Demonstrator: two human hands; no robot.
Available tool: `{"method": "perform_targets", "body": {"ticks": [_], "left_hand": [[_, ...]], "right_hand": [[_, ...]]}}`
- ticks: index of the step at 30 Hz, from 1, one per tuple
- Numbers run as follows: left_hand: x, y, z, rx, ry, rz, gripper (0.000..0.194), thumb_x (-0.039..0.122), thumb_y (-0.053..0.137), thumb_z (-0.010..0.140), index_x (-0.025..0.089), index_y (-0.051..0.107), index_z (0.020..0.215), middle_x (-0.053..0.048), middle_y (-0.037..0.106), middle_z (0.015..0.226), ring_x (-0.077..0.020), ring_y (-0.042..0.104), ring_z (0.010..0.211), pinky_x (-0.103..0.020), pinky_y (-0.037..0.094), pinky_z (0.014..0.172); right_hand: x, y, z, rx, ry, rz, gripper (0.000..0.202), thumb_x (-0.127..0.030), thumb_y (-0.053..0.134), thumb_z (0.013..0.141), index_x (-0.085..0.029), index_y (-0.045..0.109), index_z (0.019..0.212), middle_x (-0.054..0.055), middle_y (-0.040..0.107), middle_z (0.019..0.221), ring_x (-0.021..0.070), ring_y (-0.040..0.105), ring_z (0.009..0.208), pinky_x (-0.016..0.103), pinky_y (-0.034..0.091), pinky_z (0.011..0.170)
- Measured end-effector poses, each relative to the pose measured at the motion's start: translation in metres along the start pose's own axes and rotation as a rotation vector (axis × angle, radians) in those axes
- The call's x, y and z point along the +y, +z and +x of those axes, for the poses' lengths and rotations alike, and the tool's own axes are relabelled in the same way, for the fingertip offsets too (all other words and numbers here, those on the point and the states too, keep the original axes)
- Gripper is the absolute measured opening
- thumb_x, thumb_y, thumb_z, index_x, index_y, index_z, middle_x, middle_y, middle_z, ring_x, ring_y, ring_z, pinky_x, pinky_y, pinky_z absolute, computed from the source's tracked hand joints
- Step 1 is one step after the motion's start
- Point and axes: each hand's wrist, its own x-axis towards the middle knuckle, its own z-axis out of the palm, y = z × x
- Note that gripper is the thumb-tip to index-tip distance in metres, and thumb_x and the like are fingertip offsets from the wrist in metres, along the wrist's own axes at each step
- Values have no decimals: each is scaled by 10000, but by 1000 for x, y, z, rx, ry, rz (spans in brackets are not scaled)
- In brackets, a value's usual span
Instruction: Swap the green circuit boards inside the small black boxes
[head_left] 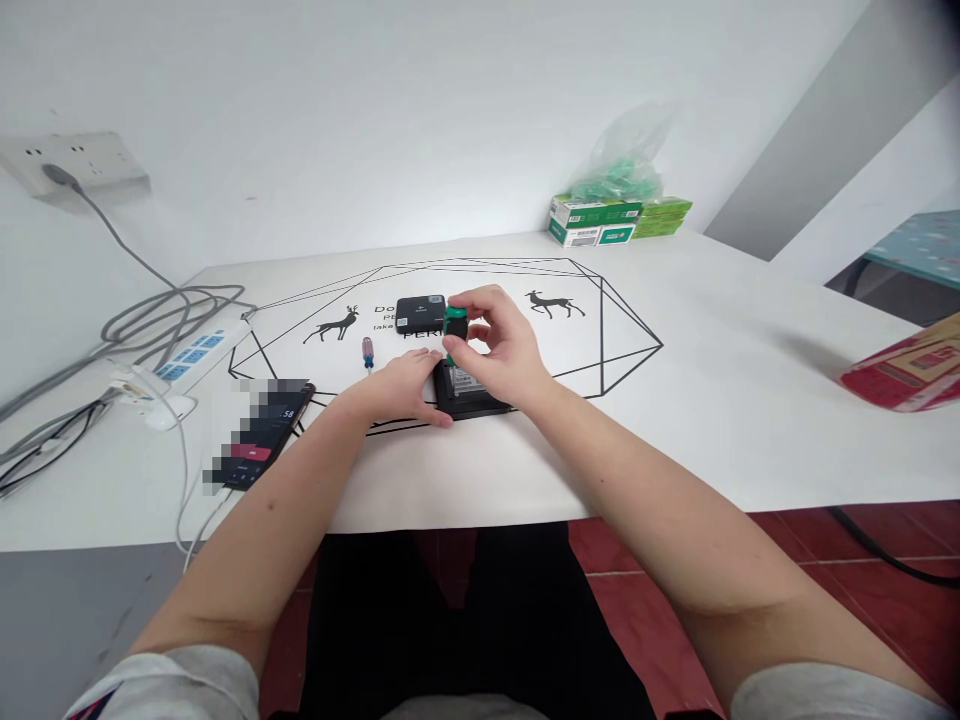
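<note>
A green and black screwdriver (pixel 455 324) stands upright in my right hand (pixel 506 350), pinched between thumb and fingers. Its shaft points down into a flat black case (pixel 474 409) lying on the table; inside shows a silver part with a printed label (pixel 466 382). My left hand (pixel 405 388) grips the case's left side, thumb at the near edge and fingers toward the far edge. Just beyond my hands lies a black square cover (pixel 418 314) with small labels. A second, smaller screwdriver (pixel 367 353) with a purplish and blue handle lies beside my left wrist.
A phone (pixel 262 435), partly pixelated, lies left of my forearm. Behind it are a power strip (pixel 199 350) and coiled grey cables (pixel 150 310). Green and white boxes (pixel 600 220) with a plastic bag (pixel 626 165) stand against the wall. A red package (pixel 904 370) sits at right.
</note>
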Motion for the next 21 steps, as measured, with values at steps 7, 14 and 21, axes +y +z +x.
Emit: {"method": "perform_targets", "body": {"ticks": [7, 14, 21], "left_hand": [[1, -2, -1, -15, -3, -9, 1130, 721, 848, 731, 222, 424, 1651, -180, 550, 1622, -460, 507, 1496, -556, 449, 1203], [2, -2, -3, -12, -30, -21, 1093, 736, 850, 725, 217, 470, 1609, -175, 585, 1570, -475, 526, 1460, -547, 472, 1187], [1, -2, -1, -27, -57, 59, 1125, 771, 810, 722, 214, 448, 1630, -189, 588, 1546, -472, 523, 1448, -555, 463, 1184]], "right_hand": [[2, 0, -1, -12, 17, -7, 347, -307, 735, 907, -328, 648, 1242, 55, 640, 1187, 216, 636, 1020, 344, 616, 717], [4, -2, 2, -46, -79, -68, 307, -374, 779, 920, -302, 689, 1204, 25, 654, 1029, 202, 636, 925, 400, 607, 815], [2, -11, 8, -44, -78, -23, 263, -503, 600, 1069, -290, 738, 1138, 46, 727, 1010, 206, 680, 921, 426, 615, 845]]}}
